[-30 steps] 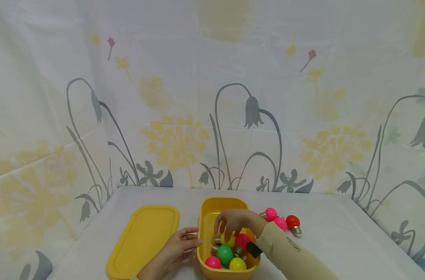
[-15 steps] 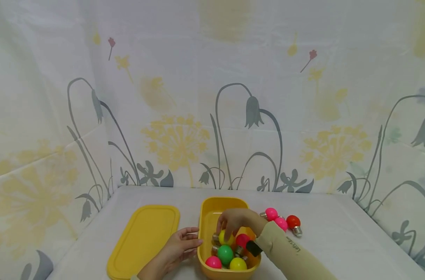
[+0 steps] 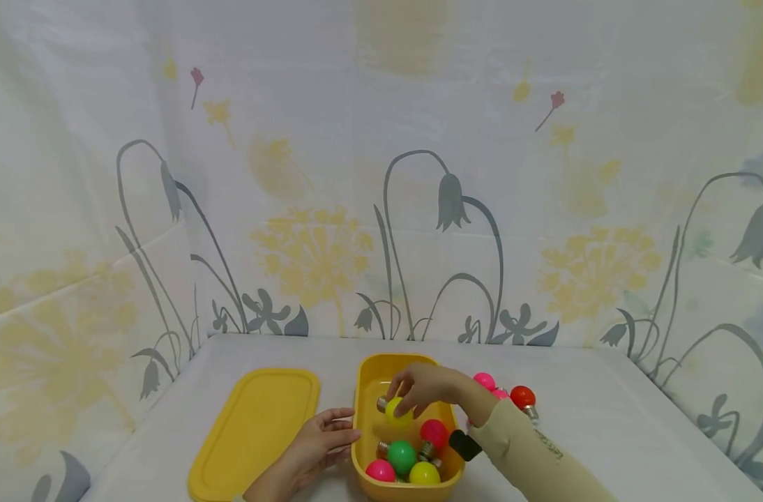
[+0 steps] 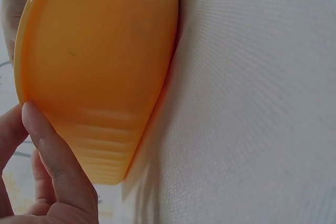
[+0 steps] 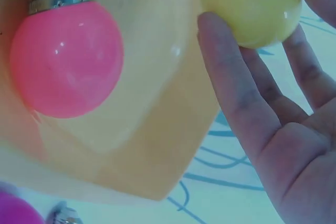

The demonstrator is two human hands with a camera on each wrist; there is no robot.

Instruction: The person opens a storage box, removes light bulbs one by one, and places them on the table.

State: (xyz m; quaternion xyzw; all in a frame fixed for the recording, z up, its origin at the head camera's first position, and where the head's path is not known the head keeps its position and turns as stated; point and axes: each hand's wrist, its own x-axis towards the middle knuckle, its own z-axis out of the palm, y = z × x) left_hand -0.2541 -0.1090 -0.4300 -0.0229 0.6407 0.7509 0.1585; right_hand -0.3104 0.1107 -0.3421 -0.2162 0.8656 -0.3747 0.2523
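In the head view, my right hand point(image 3: 425, 385) pinches a yellow light bulb point(image 3: 397, 413) by its round globe, above the inside of a yellow plastic box point(image 3: 370, 387). The bulb's metal base points left. The right wrist view shows the fingertips around the yellow bulb point(image 5: 252, 3), with a pink bulb point(image 5: 67, 60) lower in the box. My left hand point(image 3: 321, 440) touches the box's left side with its fingers extended. In the left wrist view, fingertips of the left hand point(image 4: 55, 166) meet the rim of the box point(image 4: 105, 51).
Inside the box lie a green bulb point(image 3: 402, 457), another yellow bulb point(image 3: 425, 473) and pinkish-red ones. Right of the box are pink bulbs point(image 3: 484, 381) and a red bulb point(image 3: 522, 397). A yellow lid point(image 3: 256, 432) lies to the left on the white table.
My right hand has closed its fingers on the yellow bulb and lifted it off the other bulbs, slightly up and left. The left hand stays at the box's side.
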